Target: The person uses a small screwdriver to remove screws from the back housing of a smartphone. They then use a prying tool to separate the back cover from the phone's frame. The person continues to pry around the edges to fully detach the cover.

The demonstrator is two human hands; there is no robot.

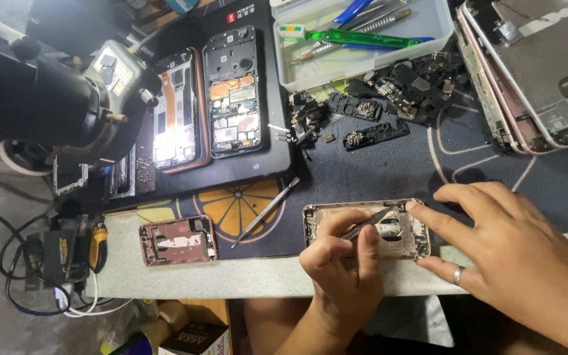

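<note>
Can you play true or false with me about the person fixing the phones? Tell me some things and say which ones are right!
1. The left hand holds a thin metal tool over the opened phone shell. True.
2. The right hand wears a ring. True.
3. The green-handled tool lies on the floor. False: it lies in the white tray.
4. Two opened phones lie side by side on the black mat. True.
5. The small pink phone shell is in the right hand. False: it lies alone at the table edge.
</note>
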